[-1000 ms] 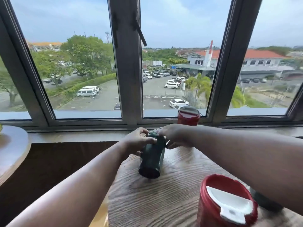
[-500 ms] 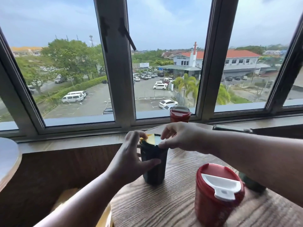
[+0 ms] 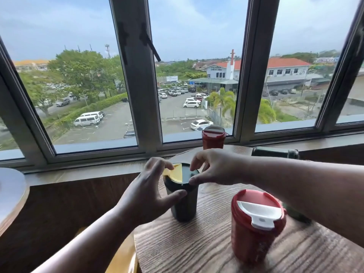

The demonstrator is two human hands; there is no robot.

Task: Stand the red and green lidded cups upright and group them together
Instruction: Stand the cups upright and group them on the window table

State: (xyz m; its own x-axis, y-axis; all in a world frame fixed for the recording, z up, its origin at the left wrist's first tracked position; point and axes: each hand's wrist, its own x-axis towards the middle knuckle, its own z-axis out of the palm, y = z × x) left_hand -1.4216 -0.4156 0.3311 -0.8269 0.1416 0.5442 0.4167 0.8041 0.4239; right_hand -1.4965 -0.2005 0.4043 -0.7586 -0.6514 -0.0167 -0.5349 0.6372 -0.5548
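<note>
- Wooden table (image 3: 206, 249) by window, near edge cut off.
- Left hand (image 3: 149, 194) and right hand (image 3: 214, 167) pinching upright green cup (image 3: 184, 201) at rim.
- Another green cup (image 3: 295, 212) mostly hidden behind right forearm.

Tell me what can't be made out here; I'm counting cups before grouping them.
Head view only:
- Dark cup behind the right forearm: mostly hidden, colour and pose unclear.
- Green cup lying on the sill: partly covered by the forearm.
- Far red cup: base hidden by the right hand.

Single head-worn view, forward and down, close over table (image 3: 197, 251).
</note>
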